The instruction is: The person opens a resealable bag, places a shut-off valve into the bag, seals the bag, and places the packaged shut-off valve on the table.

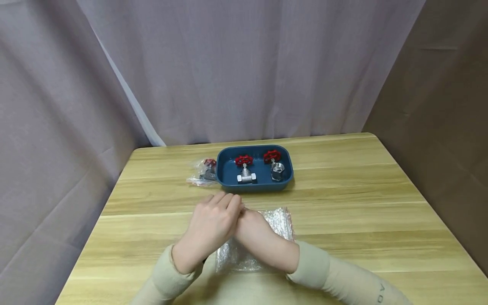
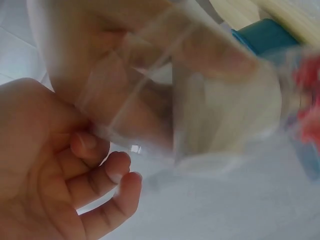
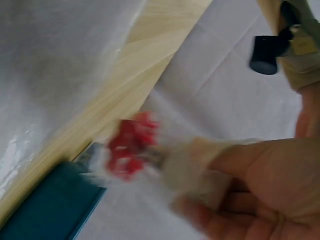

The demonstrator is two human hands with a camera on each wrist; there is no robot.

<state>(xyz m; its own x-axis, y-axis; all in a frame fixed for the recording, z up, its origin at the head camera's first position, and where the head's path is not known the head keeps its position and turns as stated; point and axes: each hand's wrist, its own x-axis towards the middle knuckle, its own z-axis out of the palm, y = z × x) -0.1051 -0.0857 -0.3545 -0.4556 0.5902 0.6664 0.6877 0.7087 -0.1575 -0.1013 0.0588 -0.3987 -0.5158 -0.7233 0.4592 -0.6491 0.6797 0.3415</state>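
My right hand (image 3: pixel 260 185) grips the pale, blurred body of a valve (image 3: pixel 127 145) with a red handwheel, thumb on one side and fingers on the other. Thin clear plastic bag (image 2: pixel 145 80) wraps this valve in the left wrist view. My left hand (image 2: pixel 60 170) has its fingers curled at the bag's end, pinching it. From the head view, the left hand (image 1: pixel 213 216) lies over the right hand (image 1: pixel 257 237), and both hide the valve. Below them a clear zip bag (image 1: pixel 280 222) lies flat on the table.
Beyond the hands stands a blue tray (image 1: pixel 228 187) holding a silver valve (image 1: pixel 245 176) and another valve (image 1: pixel 277 169), both with red handwheels. Left of the tray, a bagged valve (image 1: pixel 207 169) lies on the wooden table (image 1: pixel 362 203). Grey curtains (image 1: pixel 228 76) hang behind.
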